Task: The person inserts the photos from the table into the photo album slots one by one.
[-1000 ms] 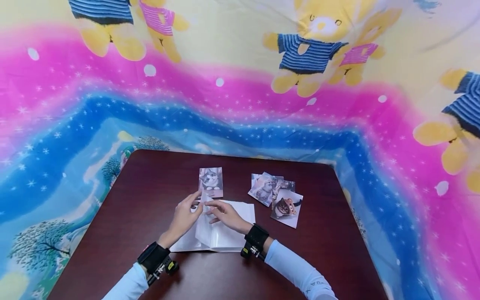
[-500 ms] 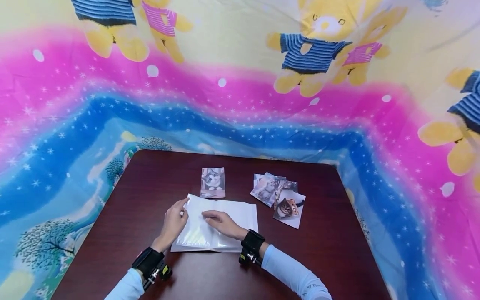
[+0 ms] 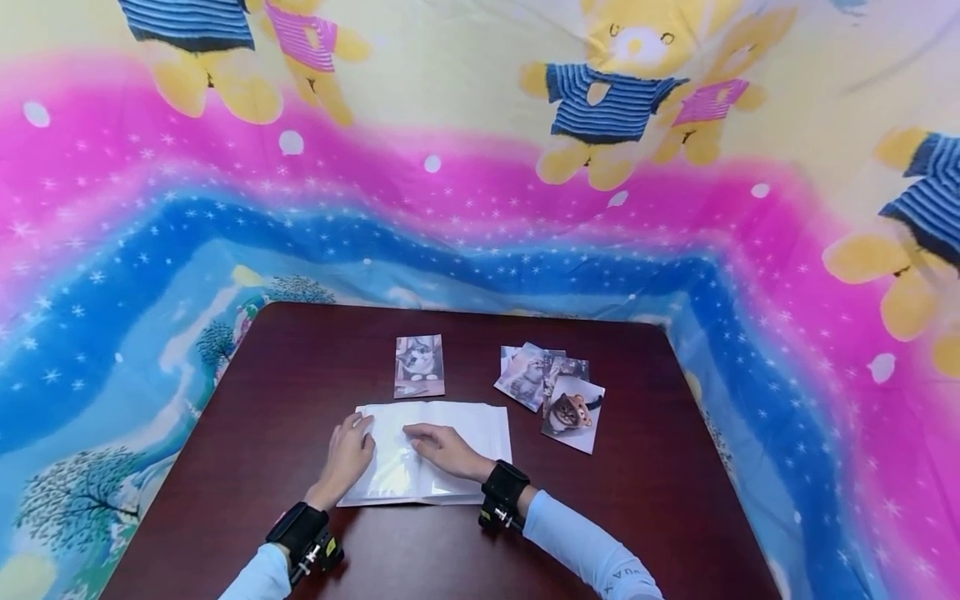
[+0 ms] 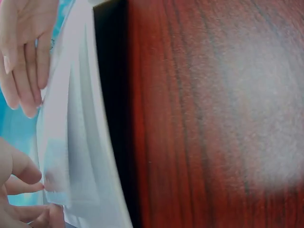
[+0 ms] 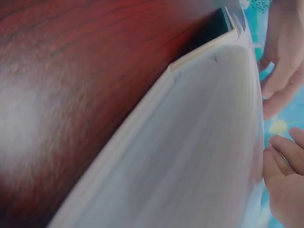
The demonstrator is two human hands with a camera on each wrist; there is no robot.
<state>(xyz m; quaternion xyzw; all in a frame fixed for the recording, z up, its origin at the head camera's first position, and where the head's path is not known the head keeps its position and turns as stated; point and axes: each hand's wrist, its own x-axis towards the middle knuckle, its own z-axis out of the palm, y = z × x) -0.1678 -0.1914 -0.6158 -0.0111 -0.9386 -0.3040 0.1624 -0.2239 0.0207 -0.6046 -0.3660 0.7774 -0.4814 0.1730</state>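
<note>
Album point(image 3: 397, 467) lies beneath right grip point(image 3: 452, 452), fingers loosely extended, left grip point(image 3: 347, 454) at its edge (pinching, can't tell).

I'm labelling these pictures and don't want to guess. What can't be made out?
Head view: lower photos, partly covered by those on top.
Head view: lower pages of the book, under the open ones.
Head view: lettering on right sleeve, too small to read.
Left wrist view: left hand, cut off by the left edge.

Rear photo point(image 3: 507, 355) mostly covered by others, right sleeve point(image 3: 585, 543) cut off by bottom edge
</note>
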